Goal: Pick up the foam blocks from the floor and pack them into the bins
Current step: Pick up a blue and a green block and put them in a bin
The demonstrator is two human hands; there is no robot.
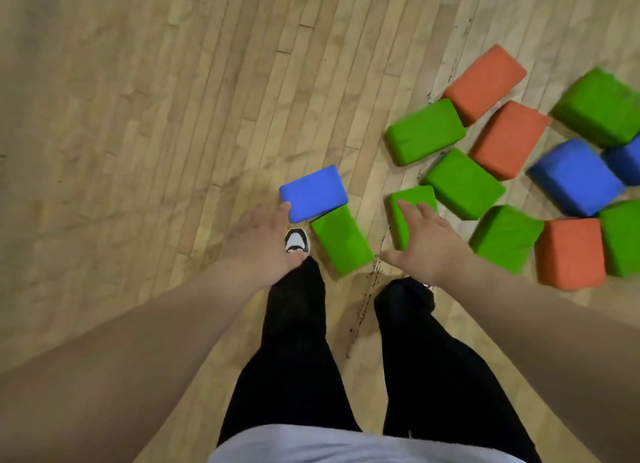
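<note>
Foam blocks in blue, green and orange lie scattered on the wooden floor. A blue block (313, 193) leans on a green block (341, 240) just ahead of my feet. My left hand (261, 240) reaches down with straight fingers, fingertips at the blue block's near left corner. My right hand (424, 240) is spread open over another green block (407, 202), thumb out to the left; whether it touches the block I cannot tell. No bin is in view.
Several more blocks crowd the right side: green (424, 131), orange (485, 83), a large blue one (576, 176) and an orange one (569, 253). My legs in black trousers and a white shoe (296, 240) stand on the wooden floor (138, 116).
</note>
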